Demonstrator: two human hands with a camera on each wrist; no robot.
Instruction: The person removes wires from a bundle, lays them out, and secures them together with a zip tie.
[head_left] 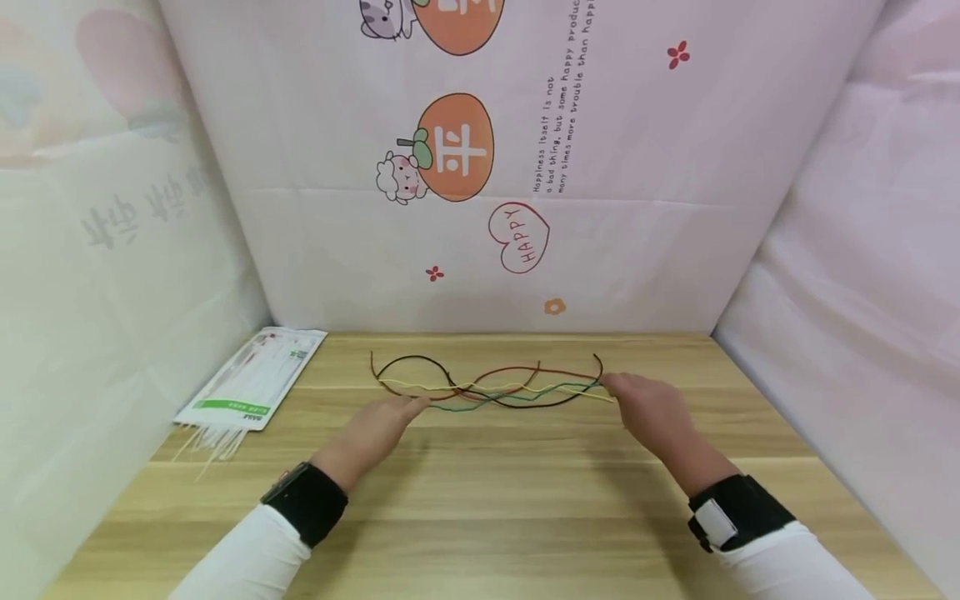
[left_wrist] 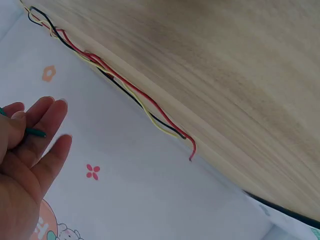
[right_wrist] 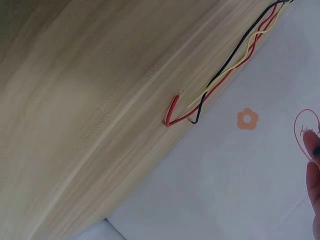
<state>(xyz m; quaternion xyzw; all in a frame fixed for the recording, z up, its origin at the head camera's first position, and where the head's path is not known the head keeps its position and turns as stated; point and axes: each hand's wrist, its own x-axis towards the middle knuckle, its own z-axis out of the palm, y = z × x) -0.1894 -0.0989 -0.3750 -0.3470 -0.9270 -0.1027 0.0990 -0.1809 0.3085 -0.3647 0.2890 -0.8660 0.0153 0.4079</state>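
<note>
Now both hands [head_left: 375,429] [head_left: 648,408] pinching green wire [head_left: 525,396] ends.

Your wires [head_left: 487,387] lie on the worktop [head_left: 495,508] between your hands; a packet [head_left: 251,379] sits far left.

Pale wooden table [head_left: 480,517] under soft light; pink cartoon-printed sheets [head_left: 660,208] wall it at 9, 12 and 3 o'clock.

Both arms reach forward over the table, in white sleeves with black bands at the wrists. The left hand [head_left: 375,429] lies low with its fingers pinched together at the tips. The right hand [head_left: 651,410] points inward, fingertips pinched too.
</note>
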